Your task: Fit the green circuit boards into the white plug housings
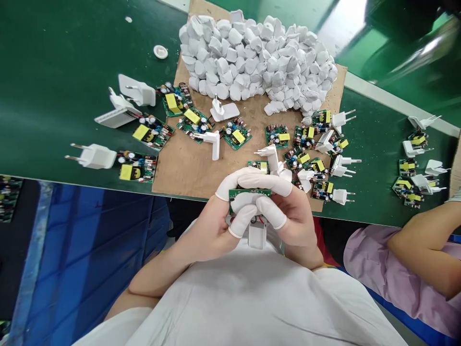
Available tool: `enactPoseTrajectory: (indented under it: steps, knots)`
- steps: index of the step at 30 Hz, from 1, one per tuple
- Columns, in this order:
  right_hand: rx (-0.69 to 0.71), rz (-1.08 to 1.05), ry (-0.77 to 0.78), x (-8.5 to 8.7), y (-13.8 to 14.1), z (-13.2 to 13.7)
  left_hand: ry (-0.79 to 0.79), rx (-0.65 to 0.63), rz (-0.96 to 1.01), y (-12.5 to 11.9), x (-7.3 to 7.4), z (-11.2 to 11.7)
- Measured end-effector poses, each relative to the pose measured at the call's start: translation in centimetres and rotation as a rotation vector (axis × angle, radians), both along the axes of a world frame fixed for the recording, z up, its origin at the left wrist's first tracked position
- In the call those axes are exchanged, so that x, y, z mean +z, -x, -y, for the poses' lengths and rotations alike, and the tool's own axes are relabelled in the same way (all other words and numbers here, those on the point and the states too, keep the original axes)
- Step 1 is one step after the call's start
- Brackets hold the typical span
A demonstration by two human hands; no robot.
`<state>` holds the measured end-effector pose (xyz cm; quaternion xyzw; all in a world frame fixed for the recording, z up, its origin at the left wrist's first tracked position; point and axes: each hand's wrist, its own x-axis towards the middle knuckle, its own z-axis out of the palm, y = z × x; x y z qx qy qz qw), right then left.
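Between both hands, close to my chest, I hold a green circuit board (233, 194) with a lump of white putty (245, 199) against its face. My left hand (219, 216) grips the board's left side, thumb pressing on the putty. From the other side my right hand (293, 206) closes on it in the same way. White finger cots cover the thumbs and some fingers. Below the board hangs a white plug housing (257, 236), joined by thin red and dark wires. Fingers hide much of the board.
A large heap of white putty lumps (252, 57) lies on a cardboard sheet (187, 168). Boards with white plugs (95, 156) lie left, in the middle and right on the green table (54, 96). At the right sits a co-worker, with a bare arm (428, 245) near more boards.
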<state>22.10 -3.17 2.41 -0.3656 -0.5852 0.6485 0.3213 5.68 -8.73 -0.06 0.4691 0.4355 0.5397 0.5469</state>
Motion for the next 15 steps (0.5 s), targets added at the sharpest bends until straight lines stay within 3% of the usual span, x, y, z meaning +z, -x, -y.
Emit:
enactPoseTrajectory:
  steps: [4, 9, 15]
  knots:
    - [-0.055, -0.092, -0.026, -0.53, 0.56, -0.09, -0.031, -0.053, 0.001, 0.16, -0.08, -0.17]
    - [-0.043, -0.171, 0.048, -0.03, 0.71, 0.03, 0.005, -0.135, 0.033, 0.36, -0.28, 0.3]
    - [-0.134, -0.124, 0.067, 0.08, 0.91, 0.6, 0.084, -0.198, 0.042, 0.9, 0.22, 0.47]
